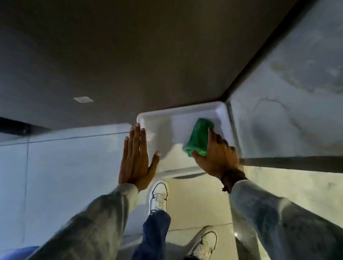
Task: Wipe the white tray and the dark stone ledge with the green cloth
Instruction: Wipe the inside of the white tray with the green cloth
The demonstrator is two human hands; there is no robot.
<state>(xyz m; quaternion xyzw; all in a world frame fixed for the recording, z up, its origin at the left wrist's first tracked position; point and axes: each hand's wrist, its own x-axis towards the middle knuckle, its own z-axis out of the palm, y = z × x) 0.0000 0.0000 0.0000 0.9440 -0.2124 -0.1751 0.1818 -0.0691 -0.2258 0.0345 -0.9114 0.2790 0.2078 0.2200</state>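
head view | white tray (pixel 159 118) tucked in the wall corner | left hand (pixel 135 160) flat, fingers spread, bracing the tray's left rim against sliding | right hand (pixel 216 155) fingers clamp the green cloth (pixel 198 138) to the tray floor, wiping

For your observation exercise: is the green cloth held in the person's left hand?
No, the right hand presses the green cloth into the white tray.

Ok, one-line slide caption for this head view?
Right hand presses the green cloth into the white tray while the left hand lies flat, steadying its edge.
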